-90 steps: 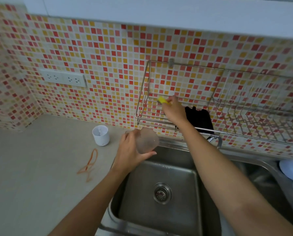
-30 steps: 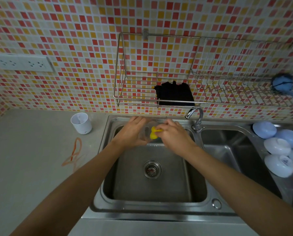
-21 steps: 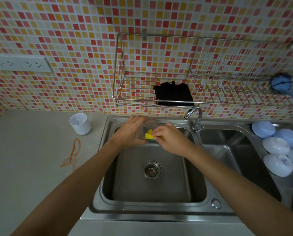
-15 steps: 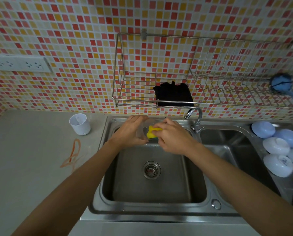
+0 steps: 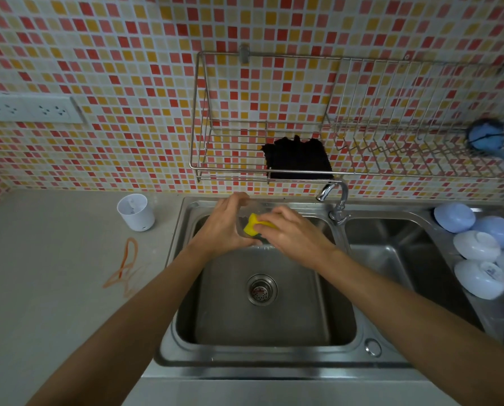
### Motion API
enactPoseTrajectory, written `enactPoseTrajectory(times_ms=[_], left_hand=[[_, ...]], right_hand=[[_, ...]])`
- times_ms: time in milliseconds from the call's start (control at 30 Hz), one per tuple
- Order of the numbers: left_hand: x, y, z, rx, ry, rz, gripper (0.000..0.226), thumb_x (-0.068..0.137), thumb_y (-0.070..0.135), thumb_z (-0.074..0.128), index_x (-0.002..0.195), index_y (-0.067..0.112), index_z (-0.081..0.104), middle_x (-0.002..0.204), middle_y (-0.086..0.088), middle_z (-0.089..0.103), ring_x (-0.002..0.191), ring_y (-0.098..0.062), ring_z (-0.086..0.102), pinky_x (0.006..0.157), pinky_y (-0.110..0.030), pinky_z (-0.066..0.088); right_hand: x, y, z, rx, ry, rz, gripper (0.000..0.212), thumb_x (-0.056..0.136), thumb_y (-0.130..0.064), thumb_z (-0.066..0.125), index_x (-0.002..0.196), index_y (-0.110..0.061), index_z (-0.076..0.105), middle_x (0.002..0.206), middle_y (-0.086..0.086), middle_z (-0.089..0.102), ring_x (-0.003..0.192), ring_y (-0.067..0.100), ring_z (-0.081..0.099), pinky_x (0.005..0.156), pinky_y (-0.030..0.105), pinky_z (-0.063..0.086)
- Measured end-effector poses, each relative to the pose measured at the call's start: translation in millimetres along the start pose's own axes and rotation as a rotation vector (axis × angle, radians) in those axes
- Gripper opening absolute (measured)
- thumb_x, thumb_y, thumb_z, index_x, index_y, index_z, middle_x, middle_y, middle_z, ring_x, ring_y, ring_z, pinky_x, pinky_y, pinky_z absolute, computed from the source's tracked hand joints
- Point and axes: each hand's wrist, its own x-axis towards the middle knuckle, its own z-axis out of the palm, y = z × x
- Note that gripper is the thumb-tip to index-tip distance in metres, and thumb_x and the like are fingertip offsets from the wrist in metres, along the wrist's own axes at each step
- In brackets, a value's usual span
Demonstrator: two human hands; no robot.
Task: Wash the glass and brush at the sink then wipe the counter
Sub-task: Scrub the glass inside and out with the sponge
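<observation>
Since half a second ago your right hand (image 5: pixel 292 232) has shifted the yellow sponge (image 5: pixel 252 225) slightly, pushing it against the glass (image 5: pixel 249 218); both hands otherwise stay put over the back of the left sink basin (image 5: pixel 262 317). Three seconds ago that hand was up at the wire rack (image 5: pixel 274 168) fetching the sponge, so you have gone from fetching to scrubbing. Your left hand (image 5: pixel 226 227) has its fingers curled round the clear glass, holding it just above the basin. Right fingers pinch the sponge at the glass mouth. Tap (image 5: pixel 337 200) shows no water running, as far as visible. Judgement: glass wash is in its early scrub stage; rinse not yet done. Brush not identifiable; can't tell where it is. Counter (image 5: pixel 54 273) is unwiped, with an orange rubber band (image 5: pixel 126 265) and a white cup (image 5: pixel 136 212) on it.
</observation>
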Motion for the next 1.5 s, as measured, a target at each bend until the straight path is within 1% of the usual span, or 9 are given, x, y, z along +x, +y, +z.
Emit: enactPoseTrajectory(times_ms=[167, 367, 467, 767, 900, 1033, 1167, 1267, 1500], left_hand=[[5, 0, 2, -0.051, 0.003, -0.043, 0.087, 0.060, 0.044, 0.088, 0.125, 0.015, 0.038, 0.126, 0.000, 0.052, 0.118, -0.012, 0.048, 0.096, -0.027, 0.043], [11, 4, -2, 0.050, -0.009, 0.042, 0.086, 0.065, 0.044, 0.085, 0.133, 0.013, 0.042, 0.127, -0.001, 0.046, 0.112, -0.006, 0.044, 0.087, -0.016, 0.037], [14, 4, -3, 0.101, 0.019, 0.072, 0.081, 0.068, 0.053, 0.077, 0.134, 0.018, 0.045, 0.128, 0.001, 0.051, 0.116, -0.011, 0.043, 0.094, -0.025, 0.036], [18, 10, -12, 0.107, -0.028, 0.217, 0.075, 0.071, 0.038, 0.083, 0.133, 0.013, 0.049, 0.130, -0.003, 0.057, 0.120, -0.016, 0.049, 0.101, -0.026, 0.035], [24, 9, -11, 0.129, -0.065, 0.241, 0.074, 0.071, 0.035, 0.083, 0.132, 0.013, 0.048, 0.128, -0.002, 0.057, 0.118, -0.013, 0.047, 0.098, -0.016, 0.028], [18, 4, -8, 0.156, -0.071, 0.244, 0.077, 0.068, 0.033, 0.085, 0.132, 0.009, 0.049, 0.130, -0.006, 0.057, 0.119, -0.017, 0.050, 0.097, -0.015, 0.030], [14, 4, -5, 0.120, -0.071, 0.246, 0.077, 0.069, 0.038, 0.084, 0.132, 0.011, 0.049, 0.129, -0.005, 0.058, 0.117, -0.015, 0.051, 0.096, -0.022, 0.039], [19, 4, -1, 0.099, -0.075, 0.199, 0.079, 0.070, 0.040, 0.083, 0.134, 0.015, 0.046, 0.130, -0.002, 0.057, 0.120, -0.016, 0.052, 0.099, -0.029, 0.043], [21, 2, 0, 0.161, -0.119, 0.212, 0.077, 0.069, 0.034, 0.083, 0.134, 0.013, 0.047, 0.132, -0.004, 0.056, 0.120, -0.018, 0.049, 0.096, -0.021, 0.035]], right_hand=[[-2, -3, -2, 0.098, 0.029, 0.101, 0.030, 0.083, -0.017, 0.068, 0.113, -0.013, 0.067, 0.116, 0.007, 0.065, 0.099, 0.030, 0.056, 0.080, 0.038, 0.054], [6, 6, -10, 0.510, -0.078, 0.340, 0.028, 0.092, -0.025, 0.060, 0.119, -0.021, 0.067, 0.119, -0.004, 0.066, 0.105, 0.020, 0.051, 0.093, 0.033, 0.041], [8, 2, -12, 0.587, -0.030, 0.406, 0.027, 0.092, -0.025, 0.060, 0.118, -0.020, 0.068, 0.113, -0.004, 0.069, 0.100, 0.017, 0.048, 0.088, 0.030, 0.040], [9, 6, -15, -0.077, -0.082, 0.146, 0.027, 0.073, -0.009, 0.072, 0.100, -0.010, 0.072, 0.107, -0.002, 0.070, 0.100, 0.026, 0.056, 0.075, 0.038, 0.046], [13, -19, -12, -0.033, -0.103, 0.286, 0.021, 0.075, -0.010, 0.062, 0.095, -0.009, 0.070, 0.099, 0.003, 0.069, 0.095, 0.029, 0.053, 0.078, 0.040, 0.046], [12, -24, -11, 0.343, -0.159, 0.424, 0.028, 0.090, -0.016, 0.051, 0.111, -0.014, 0.069, 0.110, 0.003, 0.069, 0.096, 0.025, 0.048, 0.089, 0.035, 0.044], [7, -5, -17, -0.007, -0.180, 0.230, 0.018, 0.078, -0.008, 0.062, 0.091, -0.012, 0.074, 0.105, -0.002, 0.070, 0.096, 0.024, 0.051, 0.076, 0.036, 0.044], [9, -7, -18, -0.153, -0.107, 0.222, 0.023, 0.073, -0.006, 0.051, 0.081, -0.006, 0.073, 0.099, 0.005, 0.070, 0.092, 0.028, 0.057, 0.071, 0.038, 0.046], [11, -22, -16, 0.442, -0.185, 0.569, 0.022, 0.089, -0.020, 0.053, 0.096, -0.014, 0.073, 0.085, 0.006, 0.071, 0.081, 0.028, 0.058, 0.071, 0.033, 0.047]])
